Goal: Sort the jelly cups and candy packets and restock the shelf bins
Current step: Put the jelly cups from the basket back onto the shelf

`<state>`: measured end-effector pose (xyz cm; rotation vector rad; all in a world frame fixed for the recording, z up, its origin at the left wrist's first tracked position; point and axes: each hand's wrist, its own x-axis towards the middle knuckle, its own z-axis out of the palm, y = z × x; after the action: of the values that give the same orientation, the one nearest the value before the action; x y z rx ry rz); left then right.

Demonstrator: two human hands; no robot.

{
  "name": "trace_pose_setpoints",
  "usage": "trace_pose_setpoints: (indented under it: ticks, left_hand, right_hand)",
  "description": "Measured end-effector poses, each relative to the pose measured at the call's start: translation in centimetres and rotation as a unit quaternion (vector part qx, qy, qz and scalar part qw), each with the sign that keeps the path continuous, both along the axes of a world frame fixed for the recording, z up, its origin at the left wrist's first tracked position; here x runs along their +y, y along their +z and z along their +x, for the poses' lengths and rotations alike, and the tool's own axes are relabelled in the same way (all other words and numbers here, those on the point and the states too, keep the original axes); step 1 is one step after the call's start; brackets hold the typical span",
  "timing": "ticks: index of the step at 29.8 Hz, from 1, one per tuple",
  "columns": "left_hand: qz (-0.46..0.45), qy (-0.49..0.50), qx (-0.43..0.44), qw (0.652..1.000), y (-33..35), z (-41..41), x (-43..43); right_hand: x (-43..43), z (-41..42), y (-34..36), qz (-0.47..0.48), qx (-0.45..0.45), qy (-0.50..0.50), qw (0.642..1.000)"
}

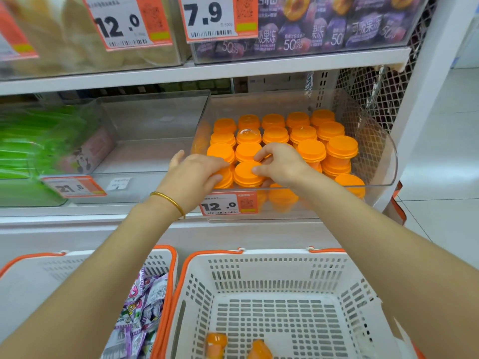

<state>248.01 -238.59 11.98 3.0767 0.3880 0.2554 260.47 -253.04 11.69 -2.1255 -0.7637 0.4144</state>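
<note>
The left hand [197, 174] and right hand [281, 164] are reaching into the clear bin [388, 161] of orange jelly cups [311, 150] on the shelf [181, 73]. The left fingers [216, 165], pressed together, are curling over the front-left cup [224, 180]. The right fingers [261, 154] are pinching the neighbouring cup [246, 174] by its lid. Candy packets [140, 320] are lying in the left basket [26, 281].

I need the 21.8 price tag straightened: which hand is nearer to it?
Left. The left hand holds jelly cups to the right of the 21.8 price tag; the right hand pinches a jelly cup further right, beyond the left hand.
</note>
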Motion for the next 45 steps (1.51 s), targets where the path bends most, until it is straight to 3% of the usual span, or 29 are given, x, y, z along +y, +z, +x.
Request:
trace_pose_setpoints:
  ticks: [3,6,9,11,13,15,17,19,22,25,29,35,39,45]
  left_hand:
    - [-0.016,-0.027,-0.09,0.995,-1.1,-1.0,-0.3]
    - [0.013,-0.08,-0.254,0.964,-2.6,-2.6,-0.9]
    - [0.016,-0.114,-0.349,0.93,-4.4,-4.6,-2.7]
    - [0.012,-0.17,-0.303,0.938,-6.7,-5.2,-3.6]
    - [-0.006,-0.203,-0.177,0.963,-10.3,-5.7,-3.6]
    - [-0.045,-0.19,-0.018,0.981,-14.6,-6.6,-3.6]
    - [-0.105,-0.114,0.16,0.975,-19.1,-7.9,-3.3]
    - [-0.145,-0.03,0.322,0.935,-23.4,-9.4,-2.8]
    - [-0.143,-0.006,0.438,0.888,-28.2,-11.3,-3.1]
    - [-0.104,-0.027,0.462,0.88,-31.4,-12.7,-5.0]
    - [-0.099,-0.113,0.467,0.871,-34.5,-13.5,-8.4]
    - [-0.15,-0.074,0.499,0.85,-38.0,-15.2,-10.0]
    - [-0.171,-0.021,0.477,0.862,-38.5,-15.3,-10.8]
    - [-0.274,0.054,0.436,0.855,-38.5,-14.3,-10.3]
  right_hand:
    - [-0.3,-0.1,-0.1,-0.007,-0.018,0.02,1.0]
    - [-0.5,-0.3,0.2,-0.047,-0.126,0.013,0.991]
    - [-2.4,-2.0,1.2,0.051,-0.225,-0.03,0.973]
    - [-4.3,-4.2,0.8,0.162,-0.191,-0.043,0.967]
    - [-5.4,-6.3,-2.7,0.167,-0.113,-0.023,0.979]
    - [-6.0,-8.0,-8.9,0.068,-0.022,0.005,0.997]
    - [-6.8,-9.4,-16.1,-0.07,0.064,0.048,0.994]
    - [-7.9,-10.7,-22.2,-0.195,0.145,0.105,0.964]
    - [-9.2,-12.8,-28.7,-0.318,0.18,0.21,0.907]
    - [-9.4,-14.2,-32.6,-0.38,0.149,0.284,0.867]
    - [-8.8,-15.2,-35.0,-0.412,0.007,0.388,0.825]
    - [-9.2,-17.7,-38.5,-0.478,0.021,0.383,0.79]
    - [-9.5,-18.2,-39.3,-0.517,0.052,0.337,0.785]
    - [-9.9,-17.3,-39.9,-0.485,0.092,0.258,0.831]
